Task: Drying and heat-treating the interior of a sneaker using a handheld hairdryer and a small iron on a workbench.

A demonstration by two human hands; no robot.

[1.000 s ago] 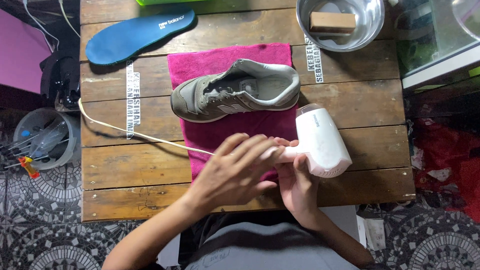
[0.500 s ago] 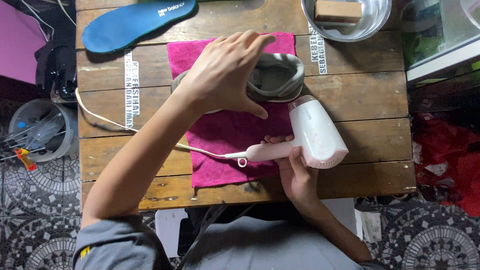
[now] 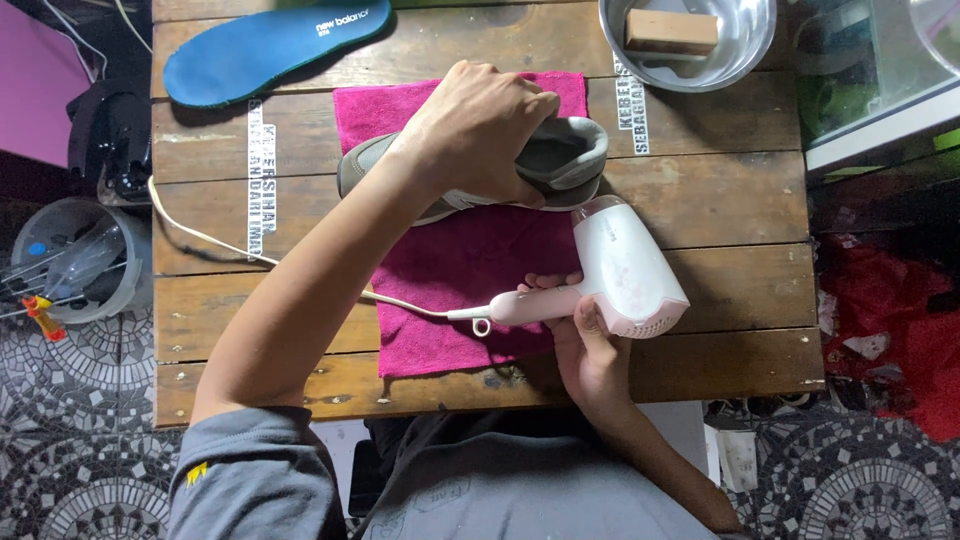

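Two white strips of stencilled lettering are seen on the wooden table (image 3: 700,200). The left lettering strip (image 3: 257,178) runs vertically between the table's left edge and the magenta towel (image 3: 470,290). The right lettering strip (image 3: 632,92) lies just below the steel bowl (image 3: 745,50). White printed lettering (image 3: 340,20) is borne on the blue insole (image 3: 270,50). No packages or screens noted.

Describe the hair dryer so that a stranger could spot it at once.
Start at the wooden table and find the magenta towel in its middle. At the towel's right edge, the right hand grips the hair dryer: the only pale pink, corded thing there.
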